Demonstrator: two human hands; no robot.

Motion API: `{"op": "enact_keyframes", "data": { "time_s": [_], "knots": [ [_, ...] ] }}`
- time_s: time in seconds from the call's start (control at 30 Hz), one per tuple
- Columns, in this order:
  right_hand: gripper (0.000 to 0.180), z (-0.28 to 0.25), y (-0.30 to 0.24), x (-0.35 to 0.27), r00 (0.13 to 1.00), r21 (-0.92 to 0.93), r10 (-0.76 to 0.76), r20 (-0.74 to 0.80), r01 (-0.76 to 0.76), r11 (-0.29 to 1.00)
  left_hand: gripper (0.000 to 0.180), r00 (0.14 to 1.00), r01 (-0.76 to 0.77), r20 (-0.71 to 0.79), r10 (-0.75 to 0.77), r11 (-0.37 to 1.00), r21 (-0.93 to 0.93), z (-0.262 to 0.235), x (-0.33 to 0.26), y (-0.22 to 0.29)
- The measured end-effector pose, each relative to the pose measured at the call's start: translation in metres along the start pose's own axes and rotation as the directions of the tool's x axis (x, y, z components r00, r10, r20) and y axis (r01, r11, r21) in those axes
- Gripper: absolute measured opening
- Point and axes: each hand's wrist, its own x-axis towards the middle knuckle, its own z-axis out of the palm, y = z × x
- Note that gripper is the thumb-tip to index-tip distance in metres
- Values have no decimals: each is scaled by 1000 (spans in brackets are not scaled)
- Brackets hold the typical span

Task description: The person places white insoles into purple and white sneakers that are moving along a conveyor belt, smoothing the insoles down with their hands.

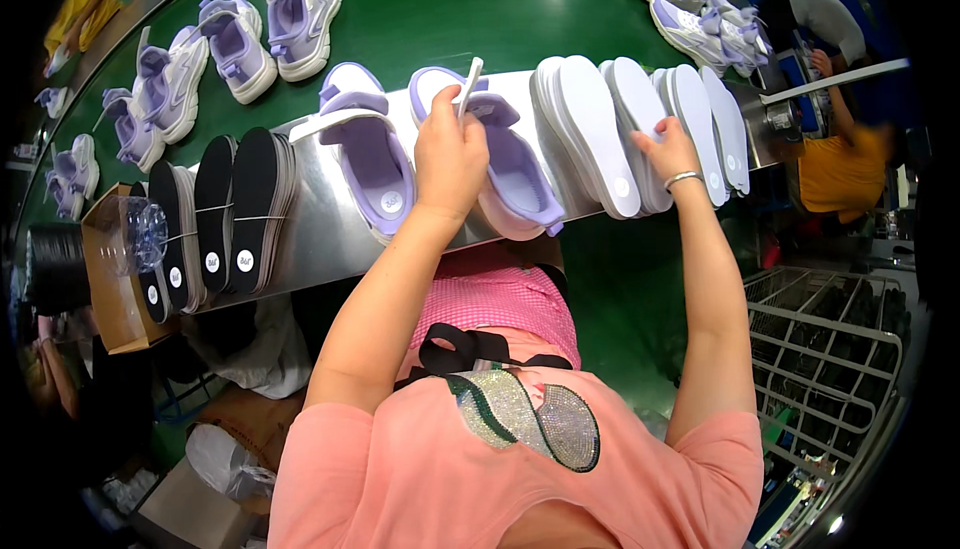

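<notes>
Head view: my left hand [453, 161] clamps white strap [471, 79] of lavender shoe [514, 174], lying on metal bench [310, 189] between matching shoe [378, 171] and stacked white insoles [629, 99]. My right hand [671, 154] touches insoles; cannot tell whether grip closes on any.

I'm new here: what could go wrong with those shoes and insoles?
The purple-and-white sneaker in the left hand might tip off: its heel reaches the near edge of the silver metal shelf. The stacked white, foot-shaped insoles at the right hand show no band, so they could slide apart or come up several at once.
</notes>
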Motion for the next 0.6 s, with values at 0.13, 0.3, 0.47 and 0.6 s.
{"op": "enact_keyframes", "data": {
  "time_s": [0.13,0.3,0.47,0.6],
  "knots": [
    [37,-34,-5,-15,993,394,-83,-88,111,912,21,998,-62,-20,63,998,30,6,1,0],
    [25,-88,-65,-98,766,774,-380,519,-232,590,19,995,-91,-33,96,988,128,10,-3,-1],
    [26,-52,-95,-101,635,407,-355,686,70,911,20,993,-116,-10,118,986,117,10,-12,2],
    [24,-5,-131,-109,712,1,-610,347,650,760,20,988,-155,-2,156,984,83,8,-15,-4]
  ]
}}
